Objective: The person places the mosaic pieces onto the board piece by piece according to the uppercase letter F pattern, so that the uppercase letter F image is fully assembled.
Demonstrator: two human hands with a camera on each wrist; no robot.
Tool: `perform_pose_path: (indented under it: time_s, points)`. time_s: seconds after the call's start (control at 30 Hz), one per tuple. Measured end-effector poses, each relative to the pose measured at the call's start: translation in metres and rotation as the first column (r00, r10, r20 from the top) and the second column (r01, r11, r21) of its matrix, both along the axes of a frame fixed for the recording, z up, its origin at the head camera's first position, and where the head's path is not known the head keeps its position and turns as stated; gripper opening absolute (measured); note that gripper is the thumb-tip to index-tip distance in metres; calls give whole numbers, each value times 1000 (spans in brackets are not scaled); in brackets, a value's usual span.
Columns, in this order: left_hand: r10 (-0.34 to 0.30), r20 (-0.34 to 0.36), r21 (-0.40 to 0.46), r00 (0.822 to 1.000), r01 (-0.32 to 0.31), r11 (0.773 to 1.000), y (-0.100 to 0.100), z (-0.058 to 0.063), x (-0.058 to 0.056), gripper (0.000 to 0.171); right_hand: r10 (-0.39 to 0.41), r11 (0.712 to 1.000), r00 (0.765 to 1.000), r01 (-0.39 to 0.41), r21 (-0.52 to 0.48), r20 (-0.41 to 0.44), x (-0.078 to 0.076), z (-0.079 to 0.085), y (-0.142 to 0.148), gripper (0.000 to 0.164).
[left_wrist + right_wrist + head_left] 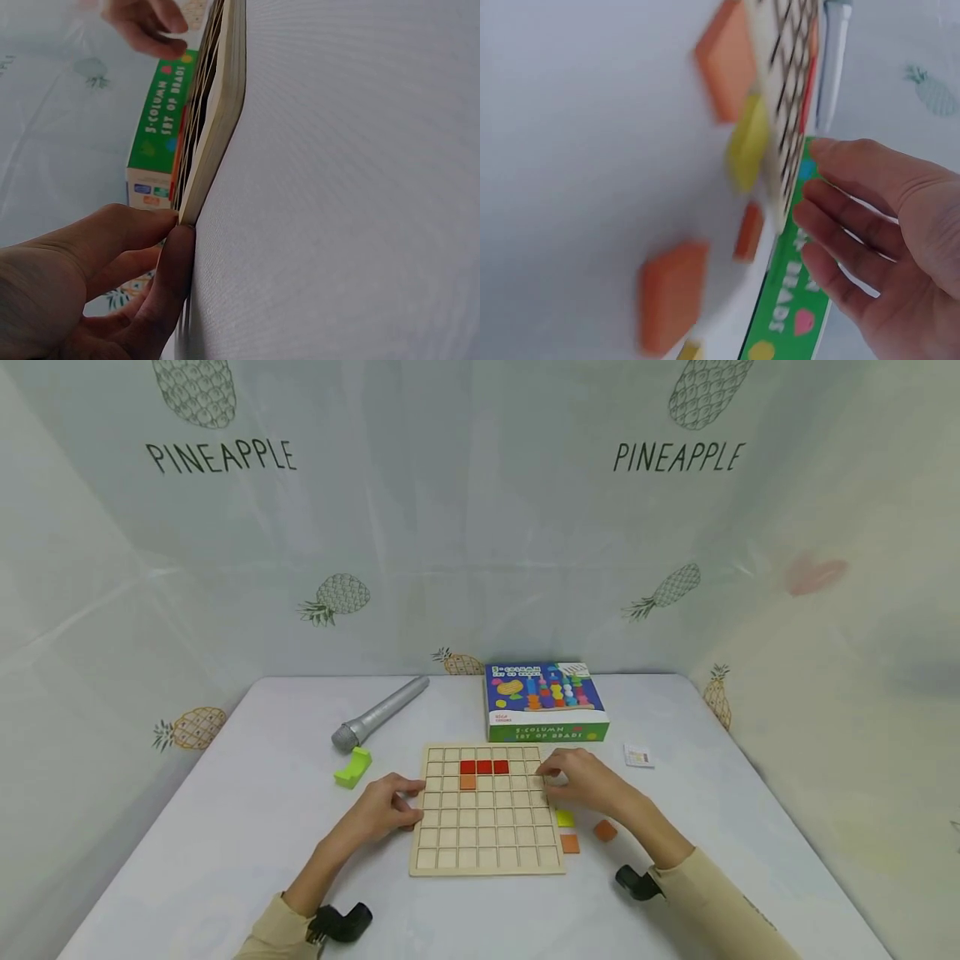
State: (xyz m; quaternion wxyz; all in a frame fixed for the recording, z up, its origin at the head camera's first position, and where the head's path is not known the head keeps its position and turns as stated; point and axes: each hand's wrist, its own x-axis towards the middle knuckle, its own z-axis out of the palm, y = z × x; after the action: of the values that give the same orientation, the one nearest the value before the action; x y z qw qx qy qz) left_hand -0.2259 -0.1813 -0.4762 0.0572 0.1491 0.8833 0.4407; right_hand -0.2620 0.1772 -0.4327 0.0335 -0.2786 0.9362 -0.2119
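— Pale cloth (480, 527) printed with pineapples hangs behind the white table (210, 827). Where's the board (487, 818)?

— Mid-table, grid side up, between the left hand (381, 807) and the right hand (587, 779).

— What's on it?

— Three red tiles (484, 767) side by side near the far edge, and an orange tile (468, 782) just in front of the leftmost. I'd guess the board's raised lines are there to stop them sliding.

— Why does the left hand pinch the edge?

— Probably to steady it. Thumb and finger close on the left side; a loose board would likely shift when touched.

— And the right hand?

— At the right edge, towards the far corner, fingers bent with small gaps between them. I see nothing in its grasp; whether the fingertips touch the board, I cannot tell.

— Those bits beside it?

— A yellow tile (565, 818) and a second orange tile (570, 844) lie just beside the right edge, a third orange tile (605, 831) a little apart: within easy reach on that side, it seems.

— Farther out?

— A green piece (353, 768) and a microphone (382, 714) to the left, a box (543, 693) behind, a card (639, 756) to the right; presumably set out of the way.
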Motion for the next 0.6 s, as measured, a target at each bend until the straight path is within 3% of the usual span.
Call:
perform_pose_path:
  time_s: [0.23,0.6]
  points:
    - [-2,9,4,1000,2,1000,1,1,-1,50,-24,998,999,25,55,-23,8,-9,25,21]
    - [-22,-54,-43,998,20,999,-1,1,1,49,-19,998,1000,19,52,-18,12,-12,36,18]
